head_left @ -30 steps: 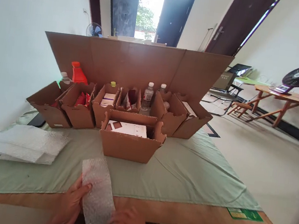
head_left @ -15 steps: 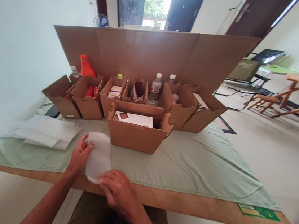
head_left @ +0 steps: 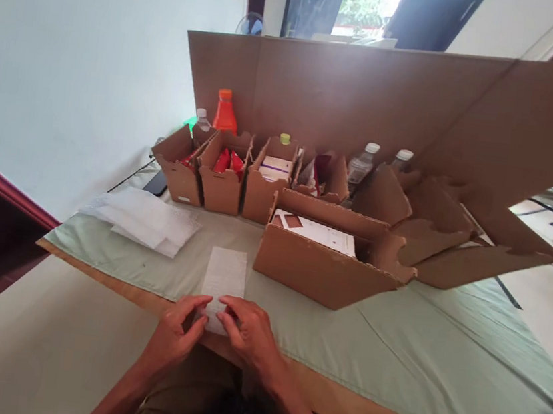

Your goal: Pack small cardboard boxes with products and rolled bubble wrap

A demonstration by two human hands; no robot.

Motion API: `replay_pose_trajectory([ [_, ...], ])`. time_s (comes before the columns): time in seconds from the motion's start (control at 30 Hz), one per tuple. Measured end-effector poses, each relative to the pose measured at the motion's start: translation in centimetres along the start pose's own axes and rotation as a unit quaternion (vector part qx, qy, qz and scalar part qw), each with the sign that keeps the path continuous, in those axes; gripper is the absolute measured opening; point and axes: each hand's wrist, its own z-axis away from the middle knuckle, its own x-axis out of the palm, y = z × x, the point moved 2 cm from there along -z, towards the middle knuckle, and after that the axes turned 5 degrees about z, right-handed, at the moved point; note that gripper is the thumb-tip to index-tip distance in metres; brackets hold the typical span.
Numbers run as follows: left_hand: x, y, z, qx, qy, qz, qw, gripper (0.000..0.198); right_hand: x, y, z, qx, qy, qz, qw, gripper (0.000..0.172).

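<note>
A white translucent bubble-wrap pouch (head_left: 226, 269) lies flat at the front edge of the cloth-covered table. My left hand (head_left: 182, 325) grips its near end from the left, thumb and fingers curled in at the edge. From the right, my right hand (head_left: 249, 333) pinches the same end, its fingertips close to those of the left. Part of the pouch's near end is hidden under my fingers. Just right of the pouch stands an open cardboard bin (head_left: 309, 269) holding a white box (head_left: 321, 234) with brown marks.
More bubble-wrap pouches (head_left: 147, 216) are piled at left. Behind them is a row of cardboard bins (head_left: 220, 191) with red packets and boxes. An orange bottle (head_left: 225, 113) and clear bottles (head_left: 362, 165) rise behind, before a tall cardboard panel (head_left: 331, 93). A dark phone-like object (head_left: 156, 183) lies at left.
The view has swung left. My left hand has gone from the pouch's far left edge to its near end, and both hands now meet there.
</note>
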Motion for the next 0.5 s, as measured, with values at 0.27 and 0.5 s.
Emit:
replay_pose_trajectory([
  [0.27, 0.6, -1.7, -0.3, -0.015, 0.064, -0.042, 0.997, 0.032, -0.3, 2.9, 3.0, 0.043, 0.097, 0.022, 0.994, 0.033],
  [0.5, 1.4, -3.9, -0.4, 0.05, 0.075, -0.075, 0.993, 0.032, 1.0, -1.1, 4.5, -0.127, 0.096, 0.173, 0.972, 0.032],
])
